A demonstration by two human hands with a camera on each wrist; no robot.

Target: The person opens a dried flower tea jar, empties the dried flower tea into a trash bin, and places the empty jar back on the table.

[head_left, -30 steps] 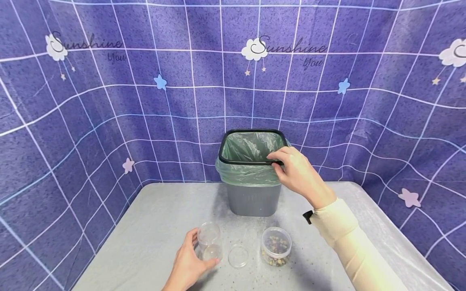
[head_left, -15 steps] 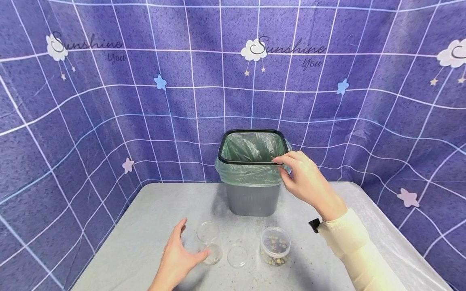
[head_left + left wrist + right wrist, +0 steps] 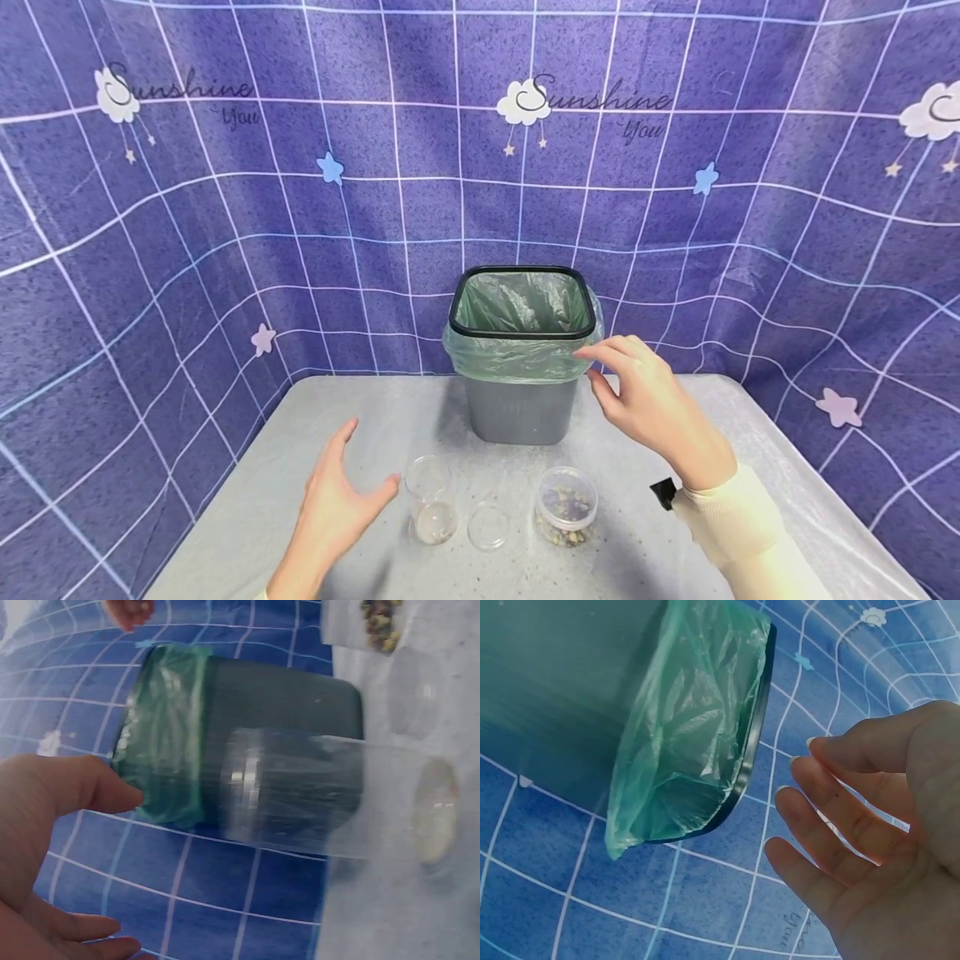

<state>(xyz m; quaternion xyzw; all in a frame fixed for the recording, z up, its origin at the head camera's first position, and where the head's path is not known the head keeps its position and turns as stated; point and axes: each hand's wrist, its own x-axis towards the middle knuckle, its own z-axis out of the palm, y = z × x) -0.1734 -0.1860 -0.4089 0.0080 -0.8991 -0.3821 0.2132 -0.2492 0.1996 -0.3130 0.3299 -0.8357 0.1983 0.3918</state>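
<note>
Left hand (image 3: 330,504) held beside a clear jar (image 3: 433,504) set upright on the worktop (image 3: 262,483), fingers spread wide, clear disc (image 3: 489,527) laid alongside, green-lined grey bin (image 3: 521,412) placed behind, jar of dried pieces (image 3: 567,510) set in front, right hand (image 3: 651,404) raised near the bin, fingers narrowly parted.

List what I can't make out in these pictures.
Inside bottom of the bin: head view, hidden by its front side.
What the filled jar holds: head view, too small to identify.
Right sleeve: head view, cut off by the bottom edge.
Rightmost cloud print: head view, cut off by the right edge.
</note>
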